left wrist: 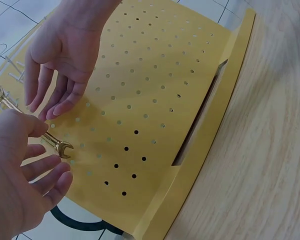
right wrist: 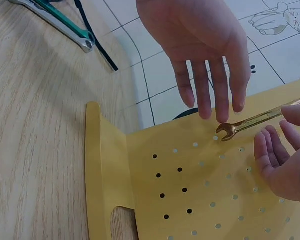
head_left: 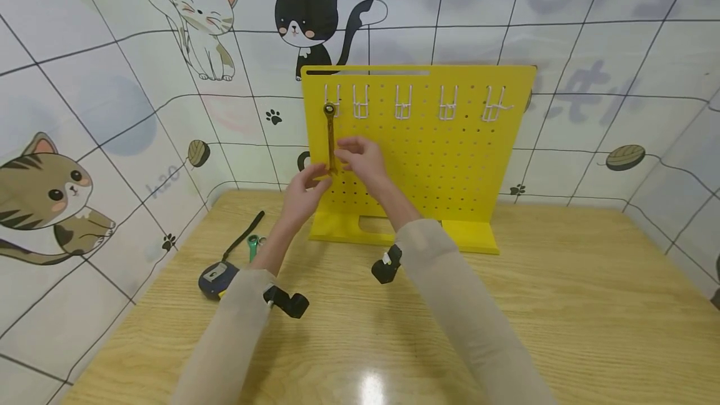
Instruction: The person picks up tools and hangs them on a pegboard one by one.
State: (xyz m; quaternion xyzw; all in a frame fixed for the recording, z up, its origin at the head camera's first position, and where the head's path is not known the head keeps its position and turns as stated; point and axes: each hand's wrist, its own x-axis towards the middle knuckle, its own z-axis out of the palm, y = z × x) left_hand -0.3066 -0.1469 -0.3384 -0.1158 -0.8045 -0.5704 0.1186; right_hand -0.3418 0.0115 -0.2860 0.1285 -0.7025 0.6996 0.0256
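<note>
A gold combination wrench (head_left: 330,136) hangs upright by its ring end from the leftmost white hook (head_left: 337,95) on a yellow pegboard (head_left: 427,161). Its open jaw end (left wrist: 63,148) points down. My left hand (head_left: 302,195) is just left of the wrench's lower end, fingers loosely extended and holding nothing. To the right of the shank, my right hand (head_left: 365,161) has relaxed, slightly bent fingers with nothing gripped. In the right wrist view, the right thumb overlaps the wrench (right wrist: 255,120); whether it touches I cannot tell.
More white hooks (head_left: 403,105) line the board's top. On the wooden table (head_left: 562,305) at left lie a blue tape measure (head_left: 216,280) with a black strap (head_left: 244,233) and a green-handled wrench (head_left: 252,247). A tiled wall covering with cat drawings stands behind.
</note>
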